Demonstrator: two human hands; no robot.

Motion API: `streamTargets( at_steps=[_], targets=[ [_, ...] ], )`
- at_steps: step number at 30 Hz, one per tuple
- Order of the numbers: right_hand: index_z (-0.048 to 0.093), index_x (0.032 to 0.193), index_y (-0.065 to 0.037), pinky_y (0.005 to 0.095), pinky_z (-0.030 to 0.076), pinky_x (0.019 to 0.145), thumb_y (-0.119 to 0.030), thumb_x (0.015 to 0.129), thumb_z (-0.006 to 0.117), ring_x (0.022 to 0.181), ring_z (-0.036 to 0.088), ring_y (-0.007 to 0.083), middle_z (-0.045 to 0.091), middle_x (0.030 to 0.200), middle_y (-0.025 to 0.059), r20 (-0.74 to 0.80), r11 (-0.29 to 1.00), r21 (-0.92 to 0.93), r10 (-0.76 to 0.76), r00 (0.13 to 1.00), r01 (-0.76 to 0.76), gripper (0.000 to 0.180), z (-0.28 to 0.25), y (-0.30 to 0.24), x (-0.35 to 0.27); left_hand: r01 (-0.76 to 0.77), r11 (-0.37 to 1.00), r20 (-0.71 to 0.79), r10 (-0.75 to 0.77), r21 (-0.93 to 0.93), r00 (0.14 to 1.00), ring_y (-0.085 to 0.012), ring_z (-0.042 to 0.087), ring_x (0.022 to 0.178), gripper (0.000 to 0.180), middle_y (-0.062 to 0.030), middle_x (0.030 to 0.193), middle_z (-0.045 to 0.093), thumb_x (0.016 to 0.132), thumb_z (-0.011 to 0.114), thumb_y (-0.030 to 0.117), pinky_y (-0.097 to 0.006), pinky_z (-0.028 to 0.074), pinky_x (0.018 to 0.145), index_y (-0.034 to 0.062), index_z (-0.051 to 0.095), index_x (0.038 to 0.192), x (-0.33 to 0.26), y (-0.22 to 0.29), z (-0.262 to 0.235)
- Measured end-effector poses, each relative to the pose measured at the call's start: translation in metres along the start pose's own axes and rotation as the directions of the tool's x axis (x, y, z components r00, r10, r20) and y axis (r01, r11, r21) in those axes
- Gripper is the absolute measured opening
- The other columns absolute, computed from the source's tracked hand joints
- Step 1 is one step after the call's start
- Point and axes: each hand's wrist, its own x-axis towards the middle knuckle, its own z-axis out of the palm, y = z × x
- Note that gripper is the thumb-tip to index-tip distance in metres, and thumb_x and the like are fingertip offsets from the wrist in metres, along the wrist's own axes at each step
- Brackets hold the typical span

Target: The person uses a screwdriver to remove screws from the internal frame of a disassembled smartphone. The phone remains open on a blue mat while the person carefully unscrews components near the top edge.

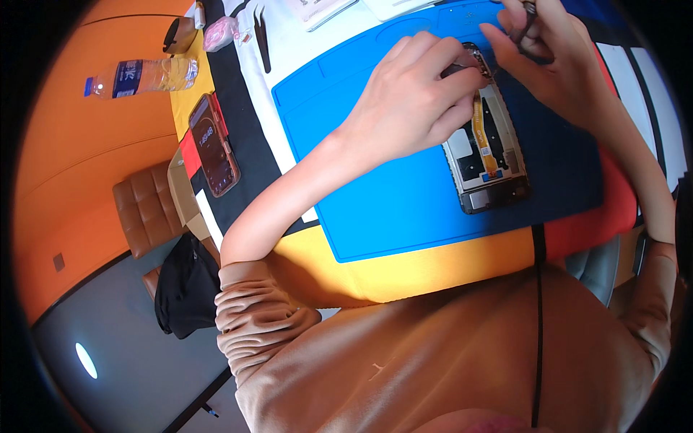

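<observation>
Opened phone (487,155) lies back-off on blue mat (390,195), under both hands. Left hand (411,105) curled, fingertips pressing the phone's upper edge to steady it. Right hand (556,61) pinched closed on a thin dark tool (527,29), just beyond the left fingertips. Judgement: keep the frame pinned flat, work the tip gently, clear of the orange ribbon cable (485,141).

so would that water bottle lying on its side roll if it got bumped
Probably. The water bottle lies on its side on the orange surface, and its round body would likely roll. It looks like thin clear plastic, so probably light and easy to dent. Nothing beside it seems to block it.
</observation>
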Motion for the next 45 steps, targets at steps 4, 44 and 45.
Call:
streamTargets(
  at_steps=[4, 44, 45],
  targets=[
    [0.042, 0.106, -0.005, 0.0253, 0.036, 0.051, 0.002, 0.09, 0.069, 0.055, 0.043, 0.0111, 0.046, 0.076, 0.0018, -0.184, 0.971, -0.24, -0.058, 0.981, 0.012, 0.033, 0.014, -0.006, 0.007, -0.008, 1.0, 0.002, 0.008, 0.005, 1.0, -0.0215, 0.062, 0.095, 0.014, -0.0049, 0.101, 0.066, 0.086, 0.07, 0.008, -0.033, 0.052, 0.082, 0.011, 0.078, 0.097, 0.0, -0.001, 0.0],
    [0.053, 0.106, -0.006, 0.0298, 0.044, 0.068, 0.003, 0.083, 0.067, 0.081, 0.051, 0.0189, 0.052, 0.093, 0.0069, -0.013, 0.981, -0.185, -0.059, 0.998, 0.055, 0.029, -0.005, 0.009, -0.006, -0.018, 1.0, 0.007, 0.018, -0.024, 1.0, -0.0212, 0.058, 0.091, 0.016, -0.0038, 0.105, 0.067, 0.084, 0.073, 0.007, -0.033, 0.05, 0.079, 0.0091, 0.078, 0.098, 0.002, 0.001, -0.001],
    [0.053, 0.106, -0.006, 0.0299, 0.043, 0.068, 0.003, 0.082, 0.067, 0.081, 0.051, 0.019, 0.052, 0.093, 0.007, -0.029, 0.981, -0.175, -0.087, 0.996, 0.081, 0.029, -0.005, 0.01, -0.007, -0.008, 1.0, 0.025, 0.008, -0.008, 1.0, -0.0205, 0.059, 0.093, 0.016, -0.0035, 0.107, 0.068, 0.085, 0.072, 0.007, -0.032, 0.051, 0.079, 0.0092, 0.079, 0.1, 0.001, 0.001, -0.002]
  ],
)
